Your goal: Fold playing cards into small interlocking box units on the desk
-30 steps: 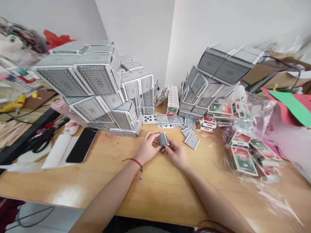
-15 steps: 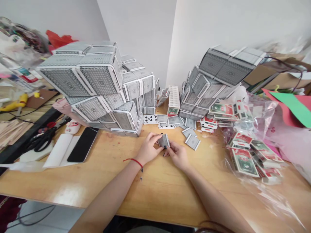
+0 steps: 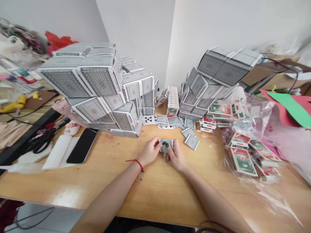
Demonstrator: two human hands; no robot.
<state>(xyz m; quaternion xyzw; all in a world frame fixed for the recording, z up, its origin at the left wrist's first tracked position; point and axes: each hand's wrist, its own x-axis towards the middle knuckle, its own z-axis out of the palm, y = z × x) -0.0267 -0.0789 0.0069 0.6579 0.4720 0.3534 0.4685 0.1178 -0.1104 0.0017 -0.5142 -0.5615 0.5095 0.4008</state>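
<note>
Between both hands, just above the table, is a playing card (image 3: 166,148) with its grey patterned back up; its edges look folded. My left hand (image 3: 151,151) pinches its left side, and my right hand (image 3: 177,156) grips its right side, both thumbs lying on the back. Two folded cards (image 3: 191,141) rest on the table to the right of my hands. Beyond them lie more loose cards (image 3: 173,120), some face down, and a face-up club card (image 3: 149,119). Fingers under the card are partly hidden.
Tall stacks of blocks made from cards stand at left (image 3: 94,81) and right (image 3: 213,74). A phone (image 3: 82,145) and scissors (image 3: 45,137) lie left. Card boxes (image 3: 243,161) in clear plastic sit at right. A white row of folded cards (image 3: 173,100) stands at the back.
The card has turned from tilted to nearly level between my hands. My left hand has shifted slightly down, and both thumbs have come together on the card's back.
</note>
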